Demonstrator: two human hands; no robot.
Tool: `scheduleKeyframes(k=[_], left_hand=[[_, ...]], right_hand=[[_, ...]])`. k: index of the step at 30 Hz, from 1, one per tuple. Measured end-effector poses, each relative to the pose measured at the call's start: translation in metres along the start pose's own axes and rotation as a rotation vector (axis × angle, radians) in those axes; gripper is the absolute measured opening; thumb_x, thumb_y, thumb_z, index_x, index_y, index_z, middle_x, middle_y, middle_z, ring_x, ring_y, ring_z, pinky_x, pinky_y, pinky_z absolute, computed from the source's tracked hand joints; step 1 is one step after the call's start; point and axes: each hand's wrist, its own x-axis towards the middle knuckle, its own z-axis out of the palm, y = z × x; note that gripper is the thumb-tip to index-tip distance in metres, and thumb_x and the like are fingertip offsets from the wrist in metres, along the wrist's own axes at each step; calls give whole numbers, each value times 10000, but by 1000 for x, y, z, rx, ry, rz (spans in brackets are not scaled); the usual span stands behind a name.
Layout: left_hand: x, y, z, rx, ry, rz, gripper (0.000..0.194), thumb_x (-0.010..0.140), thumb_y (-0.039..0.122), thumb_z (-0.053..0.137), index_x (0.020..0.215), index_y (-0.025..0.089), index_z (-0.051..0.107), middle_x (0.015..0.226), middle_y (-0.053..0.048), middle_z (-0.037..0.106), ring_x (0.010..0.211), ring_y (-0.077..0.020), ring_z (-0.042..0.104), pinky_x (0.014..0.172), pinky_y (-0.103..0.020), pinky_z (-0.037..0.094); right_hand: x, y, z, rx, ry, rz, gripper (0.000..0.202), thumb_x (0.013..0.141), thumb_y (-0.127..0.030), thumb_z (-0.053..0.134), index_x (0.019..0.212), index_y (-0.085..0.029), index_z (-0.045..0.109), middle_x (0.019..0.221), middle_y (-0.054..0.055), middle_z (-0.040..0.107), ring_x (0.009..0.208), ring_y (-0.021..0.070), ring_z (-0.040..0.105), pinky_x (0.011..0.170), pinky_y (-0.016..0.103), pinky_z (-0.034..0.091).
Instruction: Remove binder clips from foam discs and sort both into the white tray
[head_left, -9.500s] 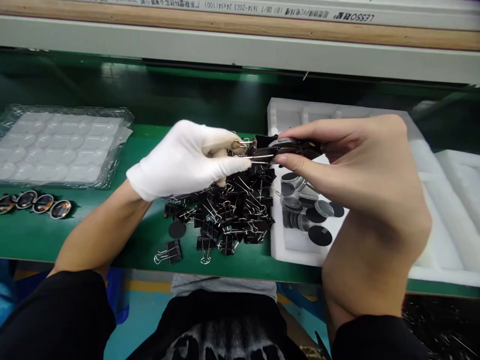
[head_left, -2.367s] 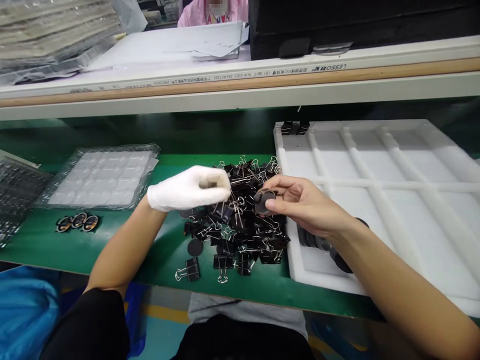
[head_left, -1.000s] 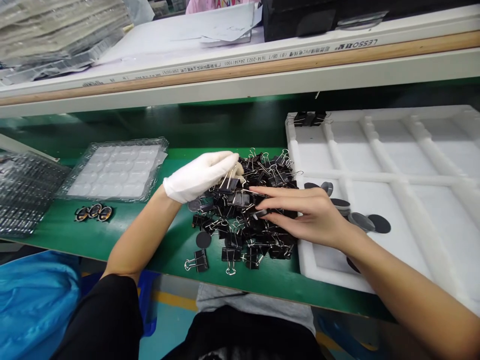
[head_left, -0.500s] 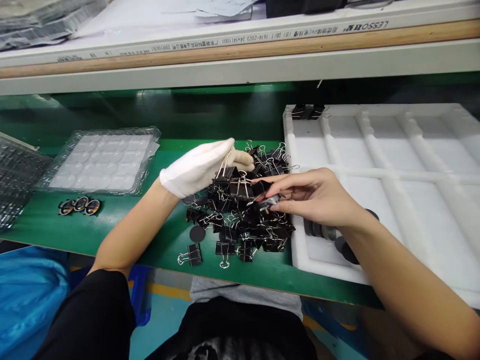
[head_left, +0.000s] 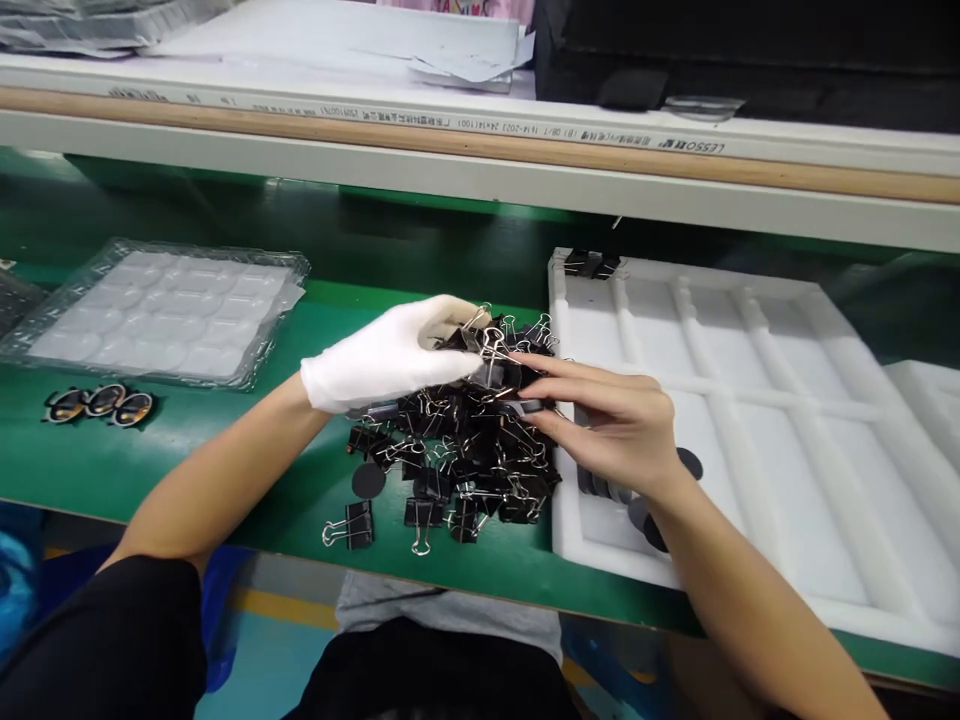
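My left hand point(head_left: 394, 350), in a white glove, is closed around a black binder clip point(head_left: 491, 372) with silver wire handles, above a heap of binder clips point(head_left: 450, 455). From the right, my bare right hand point(head_left: 611, 410) reaches in with its fingertips beside that clip. Between its thumb and fingers shows a dark disc point(head_left: 525, 407), seen edge-on and partly hidden. At the heap's near left lie a loose black disc point(head_left: 368, 481) and a single binder clip point(head_left: 352, 526) on the green table point(head_left: 292, 480).
To the right stands a white foam tray point(head_left: 566, 530) with compartments; black discs point(head_left: 690, 463) lie in its near left part, and clips point(head_left: 592, 264) grip its far left corner. Left are a clear plastic tray point(head_left: 161, 310) and several joined dark-rimmed lenses point(head_left: 101, 402). A shelf edge point(head_left: 450, 165) crosses behind.
The camera view has shifted. My left thumb now lies along the near side of the held clip, and my right hand has turned the disc edge-on, close against the clip.
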Motion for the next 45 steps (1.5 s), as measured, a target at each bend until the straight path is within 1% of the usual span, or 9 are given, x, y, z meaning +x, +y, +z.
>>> scheduleKeyframes(k=[6,14,19,25,29,32,38,42,45], left_hand=[[-1,3,7,-22,41,2,535,838,374,720,1318,167,606,1286,-69,709,1091,-191,695,894,-276,562],[-1,-8,6,75,42,182,347,769,175,630,1115,157,644,990,-12,719,810,-124,635,728,-234,493],[0,-6,-2,114,17,215,342,772,208,630,1110,156,636,1003,-18,707,815,-133,638,712,-239,487],[7,-12,-5,135,45,111,271,765,199,653,1034,166,641,910,0,703,784,-129,648,663,-214,463],[11,-16,3,-41,97,-6,169,829,215,629,987,170,592,851,-2,701,671,-128,687,584,-212,479],[11,-16,12,-109,128,-40,150,866,247,642,982,175,579,798,13,683,552,-109,657,529,-211,480],[8,-9,23,-198,182,-27,140,868,237,698,909,183,576,662,78,521,429,-29,420,398,-173,295],[8,-8,25,-266,213,-62,182,889,284,701,953,181,565,628,83,524,425,-48,443,431,-193,333],[7,-12,30,-186,306,65,175,861,272,707,917,174,574,711,53,572,548,-61,517,526,-193,402]], right_hand=[[-4,11,-3,-333,-23,-358,350,879,3,715,1154,-210,752,1383,85,689,1084,200,767,845,295,691],[-7,7,-2,-522,-67,-423,403,839,62,725,1182,-148,733,1405,141,671,1147,199,744,918,252,663],[-5,6,1,-373,-8,-274,339,848,13,751,1114,-198,766,1337,94,718,1106,203,759,954,295,661],[-4,6,1,-21,-14,242,206,860,-160,812,1038,-265,816,1384,54,693,1196,247,727,882,273,675],[-1,2,6,306,-31,455,187,818,-214,861,991,-274,826,1341,70,713,907,189,796,788,241,675],[-1,0,13,364,-76,509,195,797,-233,879,982,-268,830,1371,80,697,883,174,792,787,238,669],[-2,5,26,386,-110,492,195,798,-259,875,984,-250,818,1428,87,667,1020,191,768,899,305,666],[1,8,27,439,-100,506,160,805,-239,865,953,-246,803,1294,71,732,986,167,767,932,317,658],[4,6,25,638,-46,579,207,776,-261,903,956,-253,800,1371,64,700,894,152,777,867,315,676]])
